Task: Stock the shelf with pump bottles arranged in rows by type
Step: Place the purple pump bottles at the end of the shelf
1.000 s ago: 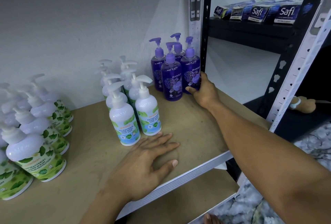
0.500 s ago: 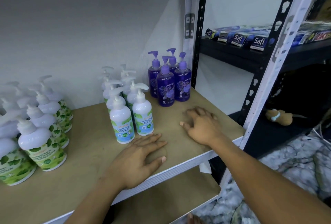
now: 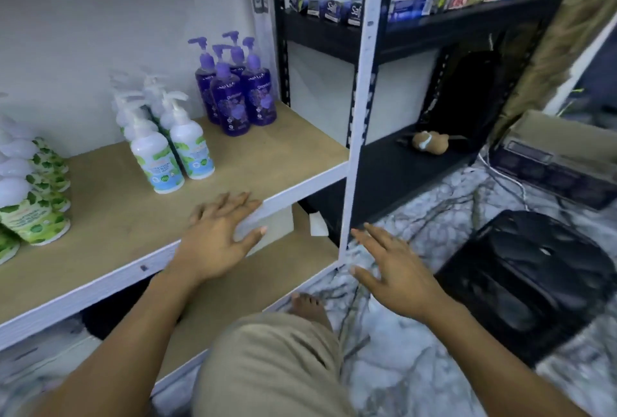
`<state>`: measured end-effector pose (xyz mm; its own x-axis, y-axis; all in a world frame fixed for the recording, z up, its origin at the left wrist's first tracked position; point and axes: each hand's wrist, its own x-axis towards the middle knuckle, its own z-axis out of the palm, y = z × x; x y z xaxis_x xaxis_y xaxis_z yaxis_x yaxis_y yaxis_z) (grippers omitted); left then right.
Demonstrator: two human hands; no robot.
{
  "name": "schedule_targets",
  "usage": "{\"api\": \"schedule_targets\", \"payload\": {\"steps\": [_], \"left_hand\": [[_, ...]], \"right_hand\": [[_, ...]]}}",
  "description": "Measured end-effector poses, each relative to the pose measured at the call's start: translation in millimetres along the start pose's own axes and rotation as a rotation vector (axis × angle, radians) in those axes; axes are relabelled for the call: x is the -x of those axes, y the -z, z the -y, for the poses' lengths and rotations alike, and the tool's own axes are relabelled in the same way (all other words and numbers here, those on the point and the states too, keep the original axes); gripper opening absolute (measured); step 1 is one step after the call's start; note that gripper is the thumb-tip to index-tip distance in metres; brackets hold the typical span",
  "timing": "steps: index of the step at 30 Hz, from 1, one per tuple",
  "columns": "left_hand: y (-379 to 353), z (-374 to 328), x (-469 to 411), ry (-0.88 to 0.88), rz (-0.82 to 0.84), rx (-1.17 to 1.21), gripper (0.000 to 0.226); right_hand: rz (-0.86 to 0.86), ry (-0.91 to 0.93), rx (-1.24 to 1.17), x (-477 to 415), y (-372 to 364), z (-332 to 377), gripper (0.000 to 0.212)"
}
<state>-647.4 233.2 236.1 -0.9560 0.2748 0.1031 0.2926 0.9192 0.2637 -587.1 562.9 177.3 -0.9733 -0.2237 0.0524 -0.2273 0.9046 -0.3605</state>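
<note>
The left hand (image 3: 217, 243) is laid flat, fingers spread, on the shelf (image 3: 267, 156) front edge. The right hand (image 3: 394, 269) is held open, empty, off it. Purple pump bottles (image 3: 233, 96) are grouped at the back right corner.

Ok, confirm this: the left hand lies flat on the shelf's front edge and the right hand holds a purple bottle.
Wrong on the right hand: the head view shows it open, holding nothing, off the shelf. The purple bottles stand at the back. The rest holds.
</note>
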Motion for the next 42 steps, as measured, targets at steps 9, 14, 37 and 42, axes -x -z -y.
{"api": "schedule_targets", "payload": {"steps": [9, 14, 37, 42], "left_hand": [[-57, -153, 44, -0.309, 0.285, 0.226, 0.044], [-122, -265, 69, -0.438, 0.501, 0.228, 0.047], [-344, -430, 188, -0.168, 1.078, 0.446, 0.018], [-343, -424, 184, -0.149, 1.062, 0.418, 0.027]], "right_hand": [[0.047, -0.531, -0.139, 247, -28, -117, 0.073], [0.010, -0.761, -0.215, 333, -31, -152, 0.073], [0.415, -0.711, -0.183, 327, -70, -236, 0.038], [0.399, -0.770, -0.200, 324, -67, -235, 0.025]]}}
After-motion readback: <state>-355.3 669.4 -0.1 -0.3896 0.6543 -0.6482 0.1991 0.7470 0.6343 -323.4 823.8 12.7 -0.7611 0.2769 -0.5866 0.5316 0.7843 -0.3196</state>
